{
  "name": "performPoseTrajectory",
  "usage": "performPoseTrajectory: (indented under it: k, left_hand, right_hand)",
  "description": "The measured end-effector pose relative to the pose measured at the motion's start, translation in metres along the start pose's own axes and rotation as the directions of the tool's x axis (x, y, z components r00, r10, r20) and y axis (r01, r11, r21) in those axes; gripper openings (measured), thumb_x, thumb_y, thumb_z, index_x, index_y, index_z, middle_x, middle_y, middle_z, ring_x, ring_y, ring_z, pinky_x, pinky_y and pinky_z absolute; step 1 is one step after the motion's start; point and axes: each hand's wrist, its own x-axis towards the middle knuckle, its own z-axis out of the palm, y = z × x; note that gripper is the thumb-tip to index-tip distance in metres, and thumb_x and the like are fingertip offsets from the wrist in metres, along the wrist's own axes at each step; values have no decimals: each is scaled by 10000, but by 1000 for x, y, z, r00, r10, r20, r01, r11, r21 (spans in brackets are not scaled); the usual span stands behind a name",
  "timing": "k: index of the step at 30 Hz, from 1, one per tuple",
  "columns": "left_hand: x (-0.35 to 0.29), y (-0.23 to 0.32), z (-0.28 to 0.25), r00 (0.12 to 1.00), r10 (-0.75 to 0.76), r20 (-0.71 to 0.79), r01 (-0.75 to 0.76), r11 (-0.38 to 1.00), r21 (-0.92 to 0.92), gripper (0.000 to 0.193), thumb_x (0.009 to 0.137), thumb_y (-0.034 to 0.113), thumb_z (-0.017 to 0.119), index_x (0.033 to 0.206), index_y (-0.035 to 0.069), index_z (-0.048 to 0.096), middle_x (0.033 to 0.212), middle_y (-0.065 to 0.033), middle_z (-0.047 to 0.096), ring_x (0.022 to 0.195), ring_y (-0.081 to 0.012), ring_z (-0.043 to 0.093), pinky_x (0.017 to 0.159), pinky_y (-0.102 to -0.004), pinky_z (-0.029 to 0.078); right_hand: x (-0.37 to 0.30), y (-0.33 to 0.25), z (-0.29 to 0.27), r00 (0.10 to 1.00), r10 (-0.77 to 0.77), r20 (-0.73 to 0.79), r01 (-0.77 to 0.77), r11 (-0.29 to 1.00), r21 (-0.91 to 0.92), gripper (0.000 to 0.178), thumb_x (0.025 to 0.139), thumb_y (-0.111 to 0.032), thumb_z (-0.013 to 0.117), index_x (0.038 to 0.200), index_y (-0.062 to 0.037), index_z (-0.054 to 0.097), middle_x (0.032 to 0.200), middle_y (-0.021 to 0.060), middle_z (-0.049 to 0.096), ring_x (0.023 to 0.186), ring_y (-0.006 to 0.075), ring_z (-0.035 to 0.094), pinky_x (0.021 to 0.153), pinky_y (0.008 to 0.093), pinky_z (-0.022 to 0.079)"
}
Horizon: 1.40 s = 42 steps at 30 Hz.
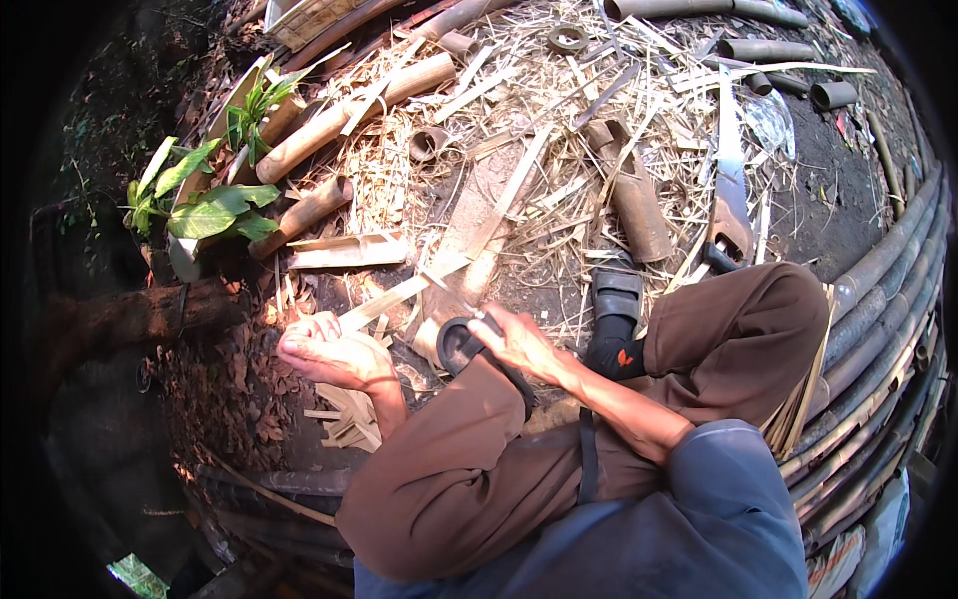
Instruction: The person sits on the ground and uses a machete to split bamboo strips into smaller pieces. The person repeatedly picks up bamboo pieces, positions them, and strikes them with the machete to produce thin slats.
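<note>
My left hand is closed on the near end of a flat, pale bamboo strip, which slants away to the upper right. A knife is gripped in my right hand. Its thin blade points up and left and meets the strip, or lies just over it; I cannot tell which. Most of the handle is hidden by my fingers. Beneath my right hand is a dark sandal by my bent leg. Short pale bamboo pieces lie in a pile below my left hand.
Shavings cover the ground ahead. A handsaw lies at right, near a cut bamboo tube. A half-split bamboo piece and thicker bamboo lengths lie left, beside a leafy plant. Long bamboo poles are stacked at far right.
</note>
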Motion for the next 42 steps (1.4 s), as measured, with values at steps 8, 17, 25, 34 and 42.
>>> performPoseTrajectory:
  k: [8,17,25,34,42]
  left_hand:
    - [-4,-11,1,1000,-16,-23,17,1000,21,347,1053,312,392,800,77,356,692,-11,327,556,-107,303,501,-260,300]
    - [-6,-4,7,1000,12,-24,-5,967,256,269,1069,224,324,872,55,396,771,-53,436,656,-163,434,619,-289,406]
    - [-24,-13,15,996,16,87,-5,992,-128,212,1061,222,354,903,87,393,755,-23,387,625,-103,360,528,-236,322]
    - [-78,-134,-10,774,-109,624,-100,952,289,184,956,62,462,1058,-35,581,1029,-166,645,874,-284,597,832,-408,476]
    - [16,-61,-69,461,-648,606,810,586,10,342,1006,108,471,1340,55,416,743,-35,500,524,-67,409,467,-218,375]
  right_hand:
    - [5,28,5,996,41,-82,-49,994,-94,363,949,-370,558,1012,-16,507,662,274,598,662,477,622,588,506,482]
    - [-3,32,13,988,10,-152,-25,995,-102,351,942,-394,562,1032,-58,514,704,273,609,714,483,623,602,540,478]
    - [1,68,-9,983,154,-97,-173,956,-236,440,953,-444,498,1098,-30,529,856,307,650,855,508,626,738,569,494]
    - [-7,100,-12,973,174,-152,-193,974,-116,482,938,-463,541,919,13,618,676,190,593,628,322,570,616,434,451]
    - [10,-2,-22,963,-141,-230,74,958,-277,304,826,-310,632,1056,-115,591,754,207,650,732,428,637,652,479,484]
